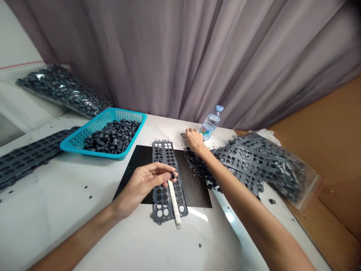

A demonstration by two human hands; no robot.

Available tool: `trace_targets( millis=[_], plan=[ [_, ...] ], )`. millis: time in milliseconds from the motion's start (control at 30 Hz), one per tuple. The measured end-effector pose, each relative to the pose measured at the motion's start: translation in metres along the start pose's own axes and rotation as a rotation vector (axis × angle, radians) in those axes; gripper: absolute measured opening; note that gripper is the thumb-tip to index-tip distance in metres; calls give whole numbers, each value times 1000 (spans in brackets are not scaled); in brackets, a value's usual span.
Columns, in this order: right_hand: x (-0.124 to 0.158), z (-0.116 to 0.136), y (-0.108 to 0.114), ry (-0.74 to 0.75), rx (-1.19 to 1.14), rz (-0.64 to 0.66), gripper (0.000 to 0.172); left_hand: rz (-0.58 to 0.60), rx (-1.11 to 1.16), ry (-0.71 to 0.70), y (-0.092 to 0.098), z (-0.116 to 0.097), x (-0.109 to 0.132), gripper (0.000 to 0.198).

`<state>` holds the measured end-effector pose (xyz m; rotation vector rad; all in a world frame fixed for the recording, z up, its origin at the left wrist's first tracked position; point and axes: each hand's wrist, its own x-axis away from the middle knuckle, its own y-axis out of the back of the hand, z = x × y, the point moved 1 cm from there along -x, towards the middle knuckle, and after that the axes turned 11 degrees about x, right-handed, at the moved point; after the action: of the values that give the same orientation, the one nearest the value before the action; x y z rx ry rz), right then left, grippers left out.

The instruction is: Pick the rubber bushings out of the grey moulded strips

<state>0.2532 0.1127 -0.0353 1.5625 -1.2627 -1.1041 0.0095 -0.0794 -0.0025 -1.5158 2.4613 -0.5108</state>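
Note:
My left hand pinches a small black rubber part between thumb and fingers, above a dark rubber sheet with rows of round holes. Under those fingers a white stick lies along the sheet; I cannot tell whether the hand also grips it. Farther forward, my right hand is closed at the table beside a water bottle. A thin dark thing pokes out at its fingertips, too small to name. Close by that hand lies a heap of tiny black bits.
A blue basket of black rubber parts stands at left, with a full plastic bag behind it. Holed sheets lie far left; more are piled right by another bag. A black mat lies beneath the middle sheet.

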Motion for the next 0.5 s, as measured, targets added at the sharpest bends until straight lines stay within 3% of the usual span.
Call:
trace_targets(
  millis=[133, 200, 267, 333, 400, 500],
  plan=[
    [-1, 4, 1, -9, 3, 7, 32, -20, -198, -57, 5, -1, -2, 28],
    [-2, 5, 1, -21, -7, 13, 31, -27, -438, -181, 13, -7, -2, 26],
    [-2, 4, 2, -43, -24, 23, 32, -78, -690, -396, 29, -18, -3, 23],
    [-3, 2, 3, -72, -46, 39, 32, -232, -874, -616, 49, -33, -3, 23],
    [-4, -1, 7, -95, -79, 54, 32, -464, -1017, -740, 74, -47, -3, 25],
    [1, -4, 18, -99, -142, 51, 34, -695, -1189, -752, 108, -63, -2, 28]
  ],
)
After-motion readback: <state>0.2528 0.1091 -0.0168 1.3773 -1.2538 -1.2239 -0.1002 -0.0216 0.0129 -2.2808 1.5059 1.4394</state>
